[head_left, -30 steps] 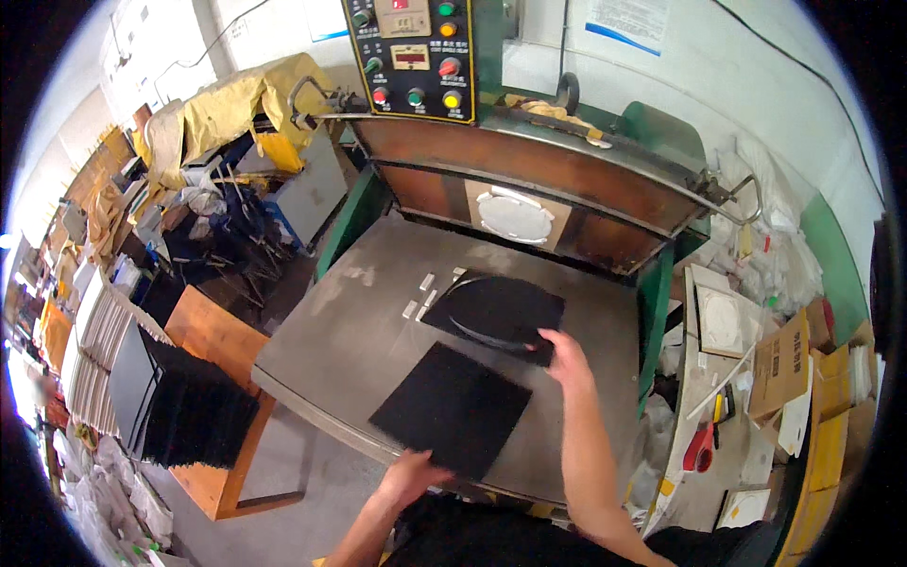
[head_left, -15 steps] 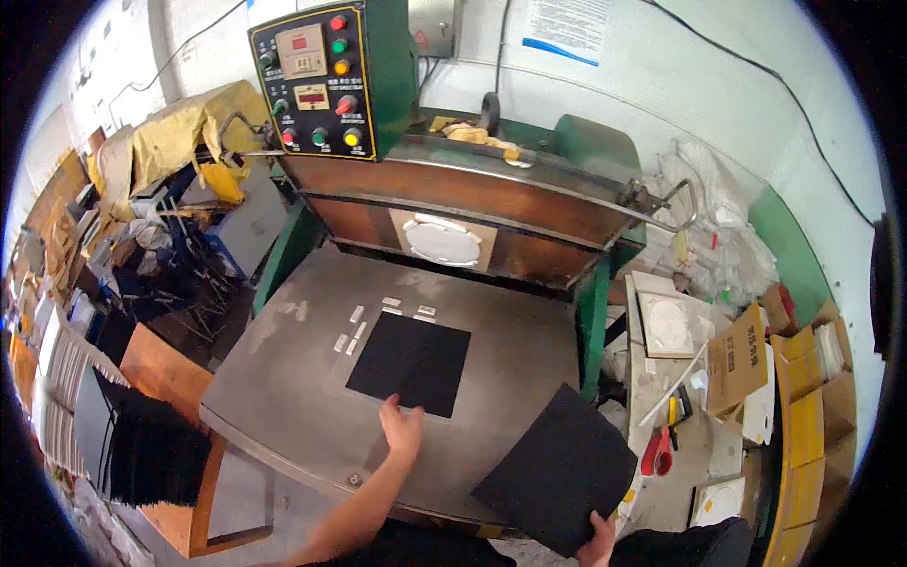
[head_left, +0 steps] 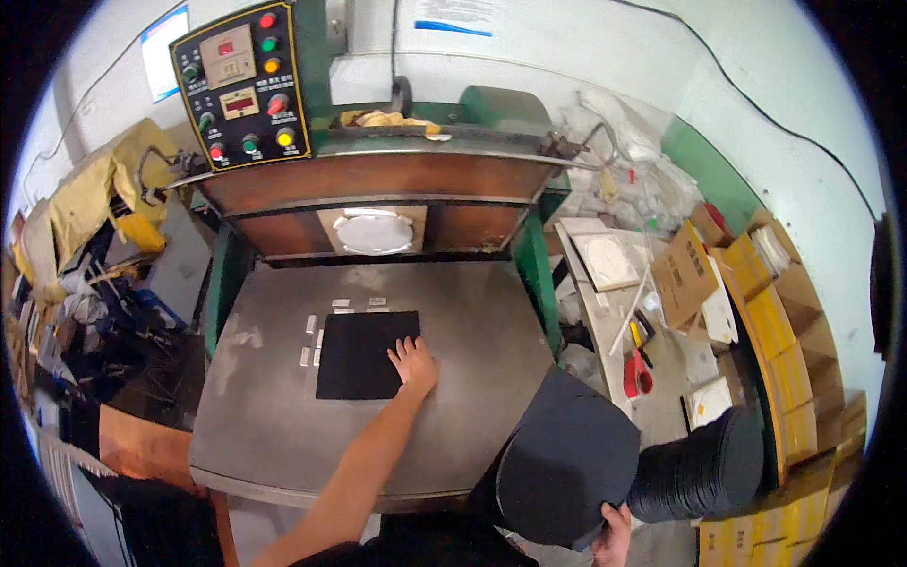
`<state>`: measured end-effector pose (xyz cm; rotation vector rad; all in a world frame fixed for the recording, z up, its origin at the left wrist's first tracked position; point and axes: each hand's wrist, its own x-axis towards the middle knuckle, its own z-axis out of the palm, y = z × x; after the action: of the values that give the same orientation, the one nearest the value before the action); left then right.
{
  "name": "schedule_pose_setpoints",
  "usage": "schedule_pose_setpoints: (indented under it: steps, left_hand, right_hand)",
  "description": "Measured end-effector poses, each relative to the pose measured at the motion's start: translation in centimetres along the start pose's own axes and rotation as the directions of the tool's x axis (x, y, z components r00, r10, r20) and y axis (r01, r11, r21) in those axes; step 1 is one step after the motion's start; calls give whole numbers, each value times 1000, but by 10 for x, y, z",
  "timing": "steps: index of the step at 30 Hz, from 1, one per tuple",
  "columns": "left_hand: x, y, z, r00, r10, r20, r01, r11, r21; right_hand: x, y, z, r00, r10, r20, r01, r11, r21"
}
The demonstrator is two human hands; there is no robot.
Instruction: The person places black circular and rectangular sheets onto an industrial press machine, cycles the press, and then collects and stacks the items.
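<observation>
A black square sheet (head_left: 364, 364) lies flat on the grey metal press table (head_left: 274, 439), beside several small pale strips (head_left: 312, 324) along its left and far sides. My left hand (head_left: 414, 367) rests on the sheet's right edge, its fingers spread. Low on the right, my right hand (head_left: 614, 531) pinches the near edge of a black piece with a rounded outline (head_left: 567, 463). Darker black material with a straight-edged corner shows behind that piece. Whether the two are joined I cannot tell.
Behind the table stands the press's upper plate with a white oval piece (head_left: 373, 232) and a control panel (head_left: 248, 85). A stack of black discs (head_left: 694, 472) lies at lower right. The side bench holds red-handled scissors (head_left: 638, 376) and a carton (head_left: 688, 282).
The view has turned toward the right. My left hand has gone from the sheet's near edge to its right edge, and the sheet sits straighter. A rounded outline now shows at my right hand.
</observation>
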<state>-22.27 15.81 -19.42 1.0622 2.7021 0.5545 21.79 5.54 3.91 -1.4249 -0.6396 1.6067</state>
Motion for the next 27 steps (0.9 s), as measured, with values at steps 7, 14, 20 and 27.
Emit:
schedule_pose_setpoints:
  steps: [7, 14, 20, 27]
  left_hand:
    - [-135, 68, -114, 455, 694, 558, 476, 340, -811]
    - [-236, 119, -142, 369, 669, 646, 403, 511, -759]
    - [-280, 184, -58, 430, 749, 504, 203, 463, -863]
    - [-308, 393, -107, 431, 853, 293, 401, 110, -909]
  right_hand:
    - [-5, 50, -48, 999, -21, 25, 18, 997, 81]
    - [2, 84, -111, 996, -26, 89, 10, 984, 176]
    - [-9, 101, -256, 997, 20, -75, -7, 984, 176]
    - [-80, 115, -453, 696, -376, -612, 77, 886, -457]
